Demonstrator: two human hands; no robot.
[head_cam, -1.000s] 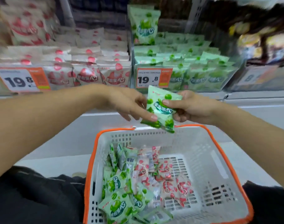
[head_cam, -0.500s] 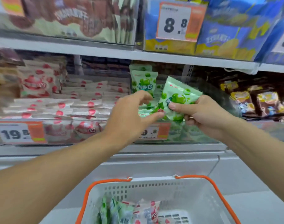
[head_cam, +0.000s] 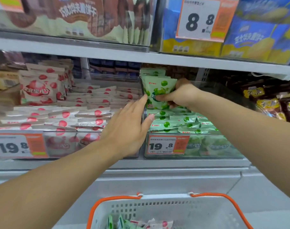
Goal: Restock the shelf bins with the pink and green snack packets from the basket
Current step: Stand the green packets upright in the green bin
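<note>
- The right hand (head_cam: 182, 94) grasps a green snack packet (head_cam: 158, 93) by its right edge, thumb across the front and fingers curled behind, and holds it upright above the rear of the green bin (head_cam: 197, 146).
- Just behind the held packet, more green packets (head_cam: 151, 72) stand upright against the back of that bin.
- Below the packet, the green bin holds rows of flat green packets (head_cam: 179, 123) lying in layers; a 19.8 price tag (head_cam: 165, 145) is fixed to its clear front wall.
- The left hand (head_cam: 129, 128) is released, fingers straight and spread; its index fingertip (head_cam: 145, 97) touches the held packet's left edge, and its thumb lies near the clear divider between the two bins.
- The pink bin (head_cam: 65, 144), to the left of the green one, is filled with flat pink packets (head_cam: 85, 113), and upright pink packets (head_cam: 40, 86) stand at its rear left. Its own price tag (head_cam: 14, 146) sits at the front left.
- The basket (head_cam: 182, 210), white with an orange rim, sits at the bottom of the view below the shelf; a few green and pink packets (head_cam: 141, 224) show inside it at the frame's edge.
- On the shelf above are brown biscuit packs (head_cam: 78, 15) and blue-and-yellow packs (head_cam: 256, 33), with an 8.8 price tag (head_cam: 200, 19) in front.
- To the right of the green bin lie dark brown and yellow snack packs (head_cam: 273, 103).
</note>
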